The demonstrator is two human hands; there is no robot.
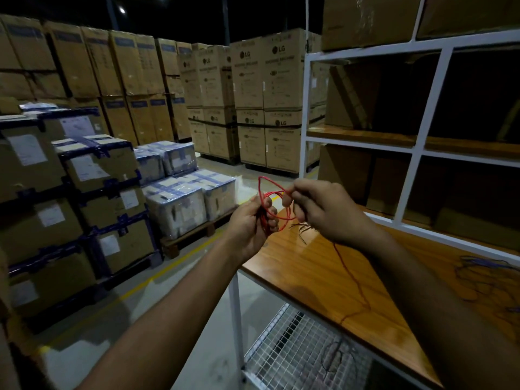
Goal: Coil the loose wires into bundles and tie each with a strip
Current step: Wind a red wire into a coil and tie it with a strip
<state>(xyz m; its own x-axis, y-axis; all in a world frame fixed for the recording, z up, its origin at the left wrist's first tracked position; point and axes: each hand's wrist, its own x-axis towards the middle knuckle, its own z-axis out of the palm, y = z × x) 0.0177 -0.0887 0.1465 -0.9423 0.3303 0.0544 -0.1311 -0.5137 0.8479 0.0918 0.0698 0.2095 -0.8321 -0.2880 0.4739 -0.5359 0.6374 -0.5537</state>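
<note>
left hand (pixel 249 223) grips the red wire (pixel 274 192) coil; right hand (pixel 323 206) pinches its loop just right; tail trails down over the bench (pixel 323 266).

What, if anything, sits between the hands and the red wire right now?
Nothing visible. The left hand already grips the thin red wire coil, and the right hand pinches a loop of it. The loose tail trails over the glossy wooden shelf top, with nothing lying on it.
</note>
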